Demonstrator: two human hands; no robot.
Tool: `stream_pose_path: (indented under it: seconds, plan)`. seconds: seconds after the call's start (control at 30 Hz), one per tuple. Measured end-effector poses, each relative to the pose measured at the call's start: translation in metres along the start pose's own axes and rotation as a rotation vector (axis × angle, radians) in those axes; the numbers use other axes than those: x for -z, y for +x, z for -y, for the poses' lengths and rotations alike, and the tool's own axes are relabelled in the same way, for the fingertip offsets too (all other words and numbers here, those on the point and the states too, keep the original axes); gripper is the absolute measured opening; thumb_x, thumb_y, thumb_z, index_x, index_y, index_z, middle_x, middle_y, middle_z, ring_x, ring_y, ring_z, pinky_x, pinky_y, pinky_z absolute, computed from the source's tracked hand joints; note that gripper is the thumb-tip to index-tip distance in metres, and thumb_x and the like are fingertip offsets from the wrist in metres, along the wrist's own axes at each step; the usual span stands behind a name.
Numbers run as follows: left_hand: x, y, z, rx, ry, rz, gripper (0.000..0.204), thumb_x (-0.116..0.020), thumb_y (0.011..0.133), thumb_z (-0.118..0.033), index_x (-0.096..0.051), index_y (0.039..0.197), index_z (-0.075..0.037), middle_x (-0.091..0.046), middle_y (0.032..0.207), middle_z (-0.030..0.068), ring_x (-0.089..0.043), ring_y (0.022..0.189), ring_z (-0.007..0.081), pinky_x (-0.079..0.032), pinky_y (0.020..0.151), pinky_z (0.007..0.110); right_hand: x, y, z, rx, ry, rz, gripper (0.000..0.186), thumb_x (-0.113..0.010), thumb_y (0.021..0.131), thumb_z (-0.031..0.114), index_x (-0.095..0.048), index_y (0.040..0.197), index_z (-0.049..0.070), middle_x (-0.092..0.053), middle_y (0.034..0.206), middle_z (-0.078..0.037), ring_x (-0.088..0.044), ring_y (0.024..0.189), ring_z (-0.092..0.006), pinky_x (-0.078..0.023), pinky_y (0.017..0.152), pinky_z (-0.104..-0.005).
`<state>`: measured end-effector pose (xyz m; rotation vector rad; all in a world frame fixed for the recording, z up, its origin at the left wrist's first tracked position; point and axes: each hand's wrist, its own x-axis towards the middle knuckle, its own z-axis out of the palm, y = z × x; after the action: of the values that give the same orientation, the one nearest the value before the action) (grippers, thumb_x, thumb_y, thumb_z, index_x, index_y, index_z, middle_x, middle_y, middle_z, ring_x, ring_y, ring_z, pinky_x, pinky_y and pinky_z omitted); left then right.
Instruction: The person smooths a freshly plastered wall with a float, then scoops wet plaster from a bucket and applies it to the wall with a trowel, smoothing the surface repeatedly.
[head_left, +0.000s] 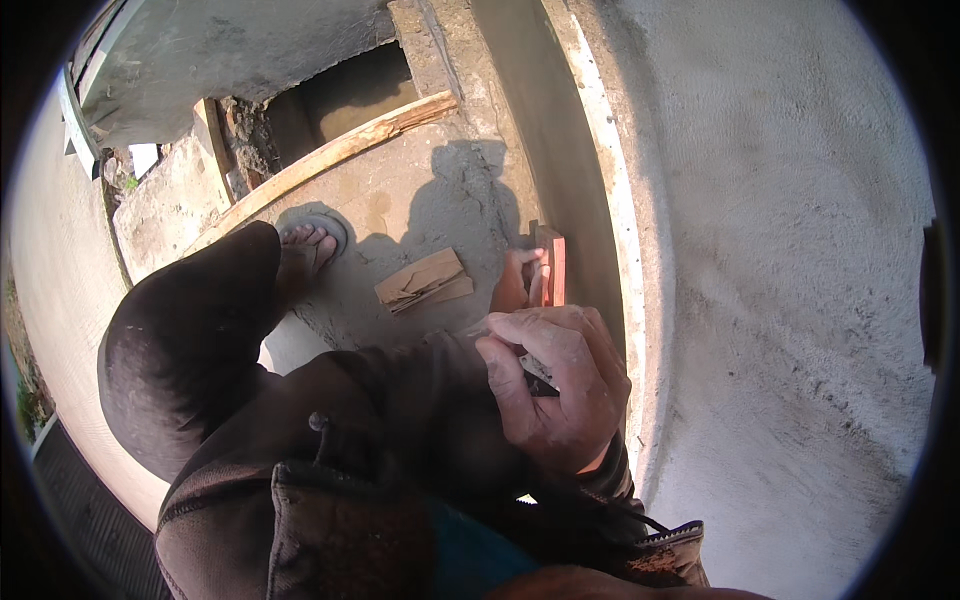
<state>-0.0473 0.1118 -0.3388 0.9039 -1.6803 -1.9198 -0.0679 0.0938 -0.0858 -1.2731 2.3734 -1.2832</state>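
Note:
My left hand reaches past my right hand to a narrow orange-red bar beside the edge of a grey wall strip. Its fingers are closed around the near side of the bar; part of the hand is hidden. Closer to me, my right hand is dusted pale, with thumb and forefinger pinched and the other fingers curled. A small greyish piece shows between its fingers, too covered to name. A folded brown piece of cardboard lies on the floor left of my left hand.
A long wooden strip edges a dark rectangular opening at the upper left. My sandalled foot rests below it. A pale ledge curves down beside the broad rough plaster surface on the right.

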Motion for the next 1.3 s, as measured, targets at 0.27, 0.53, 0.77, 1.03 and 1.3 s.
stream_pose_path:
  seconds: [0.27, 0.53, 0.77, 1.03, 1.3]
  plan:
    - [0.061, 0.219, -0.083, -0.355, -0.213, -0.378, 0.037, -0.048, 0.107, -0.016, -0.047, 0.14, 0.001, -0.056, 0.134, 0.0214, -0.057, 0.125, 0.0324, -0.042, 0.108, 0.04, -0.013, -0.009, 0.014, -0.208, -0.069, 0.055, 0.023, -0.078, 0.081, -0.003, -0.071, 0.101, 0.005, -0.072, 0.087, -0.008, -0.071, 0.076, -0.0237, -0.05, 0.068, -0.034]
    - [0.021, 0.171, -0.074, -0.169, -0.163, -0.259, 0.039, -0.049, 0.105, -0.009, -0.047, 0.142, 0.001, -0.058, 0.129, 0.0226, -0.061, 0.12, 0.0358, -0.049, 0.104, 0.042, -0.023, -0.003, 0.028, -0.468, -0.366, -0.061, 0.019, -0.079, 0.083, 0.0, -0.069, 0.099, 0.003, -0.069, 0.083, -0.011, -0.067, 0.071, -0.0232, -0.051, 0.066, -0.0326]
    - [0.036, 0.228, -0.13, -0.354, -0.121, -0.373, 0.031, -0.053, 0.102, -0.004, -0.053, 0.132, 0.002, -0.058, 0.115, 0.0192, -0.061, 0.115, 0.036, -0.05, 0.098, 0.041, -0.05, 0.026, 0.048, -0.545, -0.327, -0.02, 0.018, -0.078, 0.085, 0.0, -0.07, 0.1, 0.003, -0.07, 0.086, -0.01, -0.067, 0.074, -0.0225, -0.052, 0.07, -0.0319]
    - [0.033, 0.225, -0.085, -0.082, -0.194, -0.263, 0.034, -0.049, 0.106, -0.009, -0.047, 0.139, -0.001, -0.056, 0.133, 0.0242, -0.058, 0.124, 0.0392, -0.047, 0.104, 0.045, -0.07, 0.101, 0.089, -0.407, -0.449, 0.056, 0.018, -0.08, 0.084, 0.002, -0.07, 0.099, 0.004, -0.071, 0.084, -0.01, -0.067, 0.074, -0.0222, -0.048, 0.07, -0.0333]
    - [0.092, 0.361, -0.126, -0.212, -0.104, -0.402, 0.042, -0.052, 0.096, -0.005, -0.051, 0.137, 0.002, -0.06, 0.119, 0.0249, -0.059, 0.113, 0.043, -0.047, 0.095, 0.048, -0.083, 0.099, 0.08, -0.29, -0.416, 0.156, 0.024, -0.082, 0.076, -0.001, -0.073, 0.097, 0.006, -0.072, 0.086, -0.006, -0.065, 0.073, -0.0215, -0.045, 0.071, -0.034]
